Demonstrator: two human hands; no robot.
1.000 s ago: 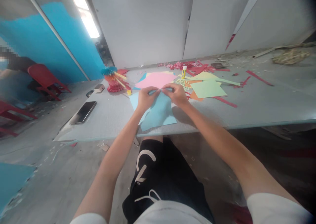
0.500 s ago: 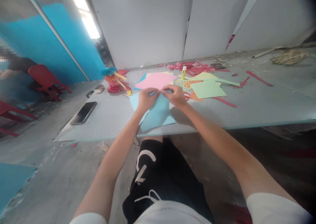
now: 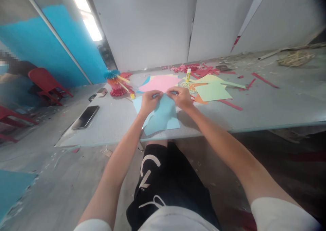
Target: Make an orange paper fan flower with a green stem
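Observation:
Over the table, my left hand and my right hand nearly meet, each closed in a pinch. Whatever lies between their fingertips is too small to make out. Beneath them is blue paper, one sheet overlapping another. Just beyond my fingers rests a pink sheet on top of other coloured paper. A green sheet lies right of my right hand, over orange and yellow paper. Behind that hand a yellow glue stick stands upright, and its yellow cap sits left of my left hand.
At the table's left end are a phone, a small box and a fringed red, orange and blue paper craft. Red paper scraps are strewn along the back. Red chairs and a person are off to the left.
Both hands keep their pinch at almost the same spot, with only slight finger movement. The whole view has shifted very slightly.

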